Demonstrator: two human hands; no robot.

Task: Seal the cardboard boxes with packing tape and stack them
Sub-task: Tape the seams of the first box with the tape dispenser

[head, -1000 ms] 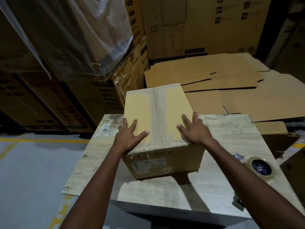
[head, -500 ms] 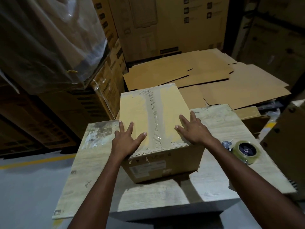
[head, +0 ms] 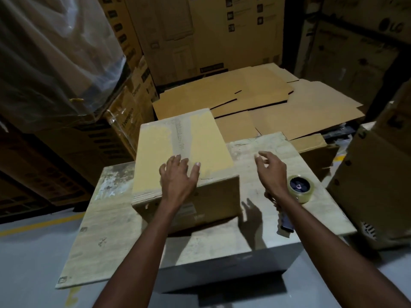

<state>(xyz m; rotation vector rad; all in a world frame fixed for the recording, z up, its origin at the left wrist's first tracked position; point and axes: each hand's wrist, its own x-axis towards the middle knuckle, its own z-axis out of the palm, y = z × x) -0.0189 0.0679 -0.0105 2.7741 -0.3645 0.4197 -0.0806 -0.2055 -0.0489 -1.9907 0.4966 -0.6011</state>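
A closed cardboard box [head: 155, 152] with clear tape along its top seam sits on a worn wooden table [head: 124, 236]. My left hand [head: 179, 178] lies flat on the near part of the box top, fingers spread over the taped seam. My right hand [head: 270, 172] hovers above the table to the right of the box, fingers loosely curled and holding nothing. A roll of clear packing tape [head: 299, 188] lies flat on the table just right of my right wrist. A small dark object [head: 285, 225] lies near the table edge, partly hidden by my right forearm.
Flattened cardboard sheets [head: 255, 101] lie piled behind the table. Tall printed cartons [head: 200, 34] stand at the back and on the left, some under plastic wrap [head: 51, 54]. Another carton [head: 375, 185] stands close to the table's right edge. Grey floor with yellow lines [head: 40, 223] lies at lower left.
My right hand has lifted off the box's right edge and moved right, over the table towards the tape roll. My left hand has slid from the left side to the taped seam.
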